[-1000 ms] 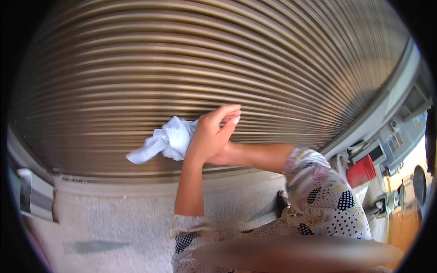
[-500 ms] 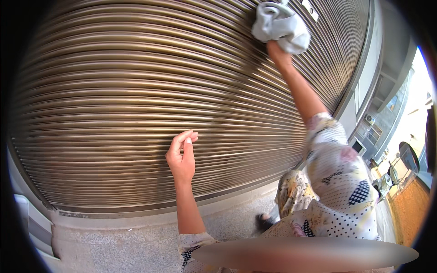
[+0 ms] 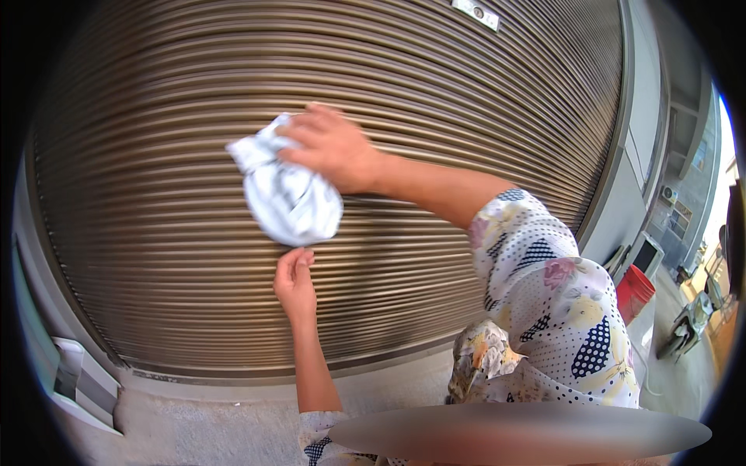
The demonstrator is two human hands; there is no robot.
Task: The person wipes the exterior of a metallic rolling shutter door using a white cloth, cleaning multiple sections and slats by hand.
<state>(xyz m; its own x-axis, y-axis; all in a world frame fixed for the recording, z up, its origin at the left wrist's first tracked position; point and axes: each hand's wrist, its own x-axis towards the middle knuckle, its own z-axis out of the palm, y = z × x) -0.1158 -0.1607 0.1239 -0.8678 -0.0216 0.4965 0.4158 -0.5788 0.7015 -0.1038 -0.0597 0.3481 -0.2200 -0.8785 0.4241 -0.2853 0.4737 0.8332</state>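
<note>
A white cloth point(image 3: 291, 194), bunched and a little blurred, lies against the ribbed brown metal roller shutter point(image 3: 155, 256). My right hand point(image 3: 336, 149) reaches in from the right and is closed on the cloth's upper right part, its fingers bent over the fabric. Just below the cloth's lower edge is my left hand point(image 3: 295, 286), fingers curled in toward the thumb, with nothing visible in it. It is close to the shutter's slats; whether it touches them I cannot tell.
A pale metal lock plate point(image 3: 476, 14) sits high on the shutter. The shutter's frame edges bound it left and right, and a grey stone floor point(image 3: 202, 427) runs along its foot. At the right stand a red bucket point(image 3: 635, 293) and a parked scooter point(image 3: 690, 322).
My right hand has swept the cloth from beside the lock plate down and left to the shutter's middle. My left hand has shifted slightly left and down in view, still curled.
</note>
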